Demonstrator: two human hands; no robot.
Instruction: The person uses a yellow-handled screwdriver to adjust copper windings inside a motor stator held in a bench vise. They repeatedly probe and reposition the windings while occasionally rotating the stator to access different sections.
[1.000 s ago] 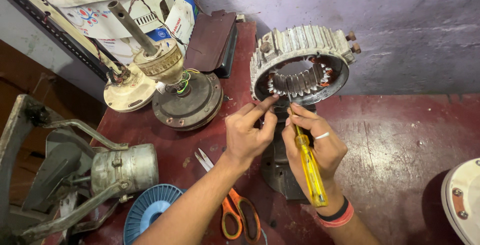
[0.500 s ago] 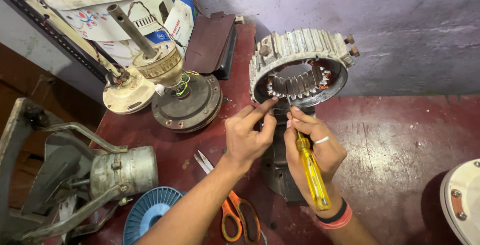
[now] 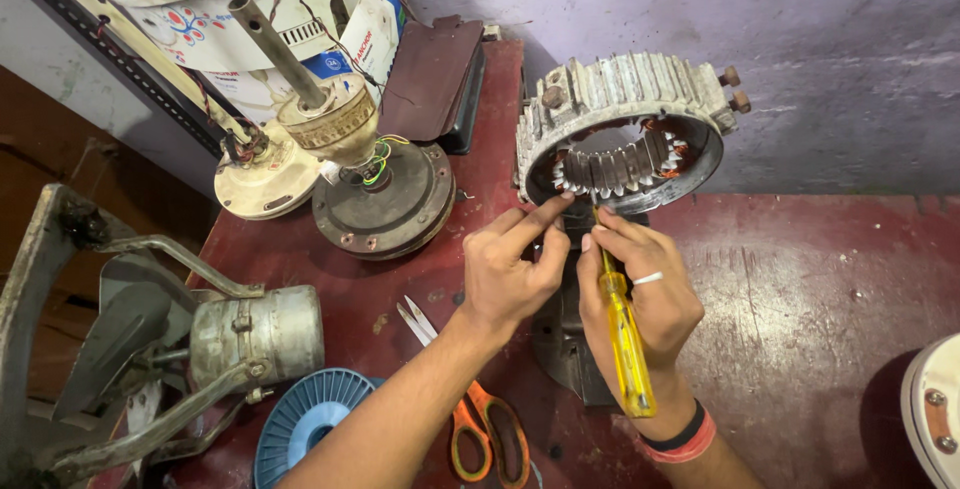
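Note:
A round grey motor stator (image 3: 628, 99) with copper windings inside stands tilted on its edge at the back of the dark red table (image 3: 800, 289). My left hand (image 3: 512, 271) has its index finger stretched to the stator's lower rim. My right hand (image 3: 640, 289), with a ring and a red and black wristband, holds a yellow-handled screwdriver (image 3: 626, 344) whose tip points up at the same rim. A dark metal base (image 3: 565, 344) lies under both hands.
Orange-handled scissors (image 3: 480, 424) lie by my left forearm. A blue spool (image 3: 310, 419) and a grey fan motor on a frame (image 3: 255, 334) sit at the left. Fan motors with shafts (image 3: 375, 184) and boxes stand behind, against the purple wall.
Both hands have stayed at the stator's lower rim; the left index finger has stretched slightly further towards it. The view has shifted a little.

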